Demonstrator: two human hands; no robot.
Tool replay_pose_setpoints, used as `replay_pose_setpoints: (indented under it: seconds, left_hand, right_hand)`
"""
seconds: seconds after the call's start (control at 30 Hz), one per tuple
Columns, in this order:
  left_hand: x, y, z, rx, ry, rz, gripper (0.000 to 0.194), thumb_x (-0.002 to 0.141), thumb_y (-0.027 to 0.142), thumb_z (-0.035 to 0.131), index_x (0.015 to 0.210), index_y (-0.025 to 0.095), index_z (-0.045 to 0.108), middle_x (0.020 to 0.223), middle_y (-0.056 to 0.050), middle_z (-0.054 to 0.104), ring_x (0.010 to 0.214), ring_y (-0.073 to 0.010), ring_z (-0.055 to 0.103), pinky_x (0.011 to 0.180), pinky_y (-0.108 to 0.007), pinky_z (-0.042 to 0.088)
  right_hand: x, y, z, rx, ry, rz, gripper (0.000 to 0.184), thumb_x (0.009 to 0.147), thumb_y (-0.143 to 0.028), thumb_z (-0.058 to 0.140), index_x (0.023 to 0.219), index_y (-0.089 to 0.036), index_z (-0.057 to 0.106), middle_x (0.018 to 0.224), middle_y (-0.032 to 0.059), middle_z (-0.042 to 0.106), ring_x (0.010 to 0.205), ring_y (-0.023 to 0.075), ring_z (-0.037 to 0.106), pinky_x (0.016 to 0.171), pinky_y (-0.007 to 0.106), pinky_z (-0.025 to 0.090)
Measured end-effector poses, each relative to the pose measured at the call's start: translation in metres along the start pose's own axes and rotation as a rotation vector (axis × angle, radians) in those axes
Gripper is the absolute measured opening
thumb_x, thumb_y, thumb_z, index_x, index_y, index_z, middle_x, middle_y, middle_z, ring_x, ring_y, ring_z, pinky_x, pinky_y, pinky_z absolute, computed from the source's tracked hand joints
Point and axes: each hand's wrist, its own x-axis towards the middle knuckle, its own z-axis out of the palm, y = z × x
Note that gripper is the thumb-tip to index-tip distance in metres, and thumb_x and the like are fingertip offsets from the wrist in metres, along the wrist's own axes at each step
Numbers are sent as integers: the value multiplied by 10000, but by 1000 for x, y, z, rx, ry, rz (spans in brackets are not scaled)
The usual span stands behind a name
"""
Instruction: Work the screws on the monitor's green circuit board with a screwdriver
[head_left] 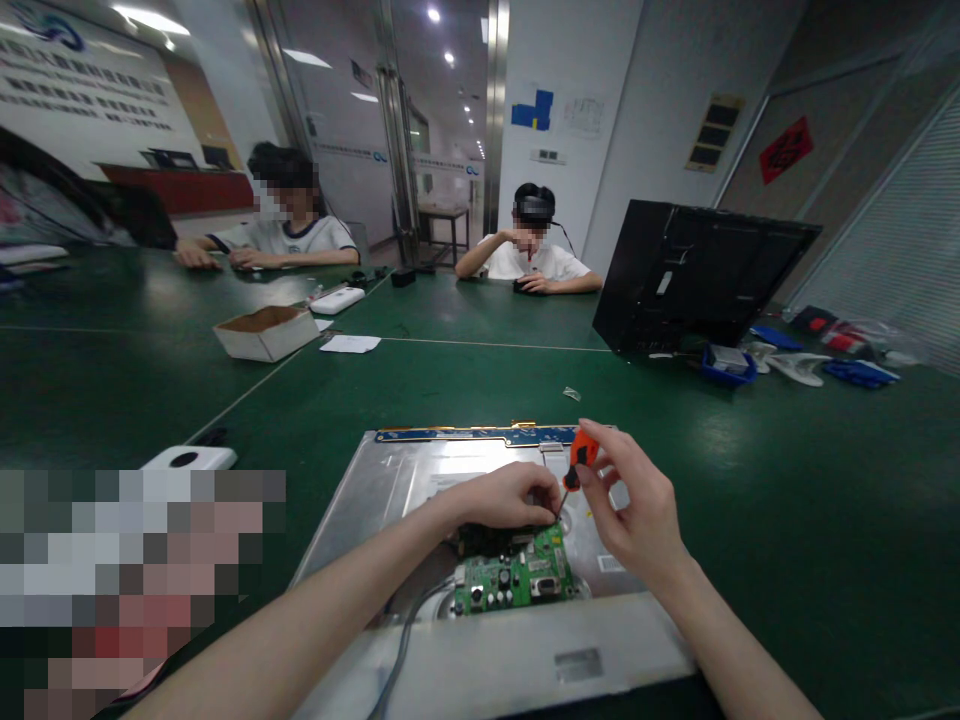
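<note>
My right hand (637, 500) holds a screwdriver (583, 456) with an orange and black handle, its shaft slanting down to the upper right corner of a green circuit board (517, 580). Beside the screwdriver's tip is my left hand (506, 497), fingers curled and pinched together at the board's upper edge. Anything between those fingertips is too small or hidden to make out. The board sits on the silvery back of a flat display panel (401, 475), which lies on the green table. A narrow blue circuit strip (457, 436) runs along the panel's far edge. A grey cable (407, 640) leads from the board's left side.
A black monitor housing (697, 280) stands at the right, near a small blue tray (727, 368). Farther left are an open box (266, 340), white paper (350, 344) and a white device (191, 459). Two people sit across the table; another person is close at my left.
</note>
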Motion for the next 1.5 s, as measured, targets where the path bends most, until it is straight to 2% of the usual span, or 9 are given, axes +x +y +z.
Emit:
replay_pose_setpoints:
  seconds: [0.17, 0.43, 0.57, 0.83, 1.07, 1.17, 1.3, 1.5]
  left_hand:
    - [0, -2, 0, -6, 8, -10, 134, 753, 86, 648, 866, 158, 654, 803, 10, 623, 740, -151, 572, 686, -235, 440]
    - [0, 1, 0, -1, 3, -15, 94, 791, 120, 642, 876, 162, 645, 796, 8, 621, 738, -152, 569, 681, -238, 447]
    - [0, 3, -1, 6, -2, -15, 96, 790, 118, 640, 874, 164, 642, 781, 14, 614, 723, -147, 562, 669, -232, 443]
    - [0, 4, -2, 30, 3, 2, 125, 765, 60, 649, 833, 164, 636, 790, 23, 599, 746, -144, 555, 695, -229, 426]
    - [0, 4, -2, 24, -4, -20, 92, 780, 82, 654, 825, 160, 633, 798, 16, 611, 760, -155, 571, 704, -238, 445]
    - [0, 4, -2, 12, -10, -15, 92, 783, 91, 648, 847, 157, 638, 817, 10, 618, 771, -156, 575, 711, -236, 450]
    - [0, 5, -1, 0, -11, -12, 102, 790, 100, 641, 876, 153, 645, 805, 10, 615, 744, -151, 568, 690, -235, 449]
    - [1, 2, 0, 10, 9, -23, 78, 785, 100, 654, 833, 159, 638, 771, 20, 609, 722, -143, 560, 673, -230, 440]
  right_hand:
    - [-5, 6, 3, -17, 79, 21, 435, 876, -146, 667, 1262, -252, 497, 1047, 44, 662, 606, 101, 603, 486, 220, 521]
    - [1, 2, 0, -37, 65, -20, 397, 905, -89, 609, 1257, -270, 572, 1113, 64, 661, 713, 120, 658, 506, 209, 541]
    - [1, 0, 0, -27, 30, -2, 428, 935, -125, 564, 1333, -276, 534, 1176, 81, 674, 691, 120, 672, 502, 221, 550]
    - [-4, 4, 3, -7, 78, 25, 406, 891, -163, 624, 1256, -246, 469, 1062, 70, 681, 645, 129, 652, 480, 234, 534]
    - [-4, 2, 4, -16, 98, 60, 341, 892, -181, 626, 1179, -229, 449, 983, 57, 676, 591, 118, 616, 490, 232, 525]
    - [-2, 1, 3, -49, 84, 34, 328, 909, -186, 606, 1204, -229, 470, 984, 50, 663, 586, 108, 602, 486, 225, 520]
    - [0, 0, 0, -53, 34, 14, 365, 936, -182, 565, 1290, -254, 508, 1040, 68, 634, 688, 135, 633, 504, 236, 542]
    - [1, -1, 1, -30, 3, 26, 514, 971, -154, 485, 1459, -302, 418, 984, 41, 651, 649, 132, 622, 501, 244, 556]
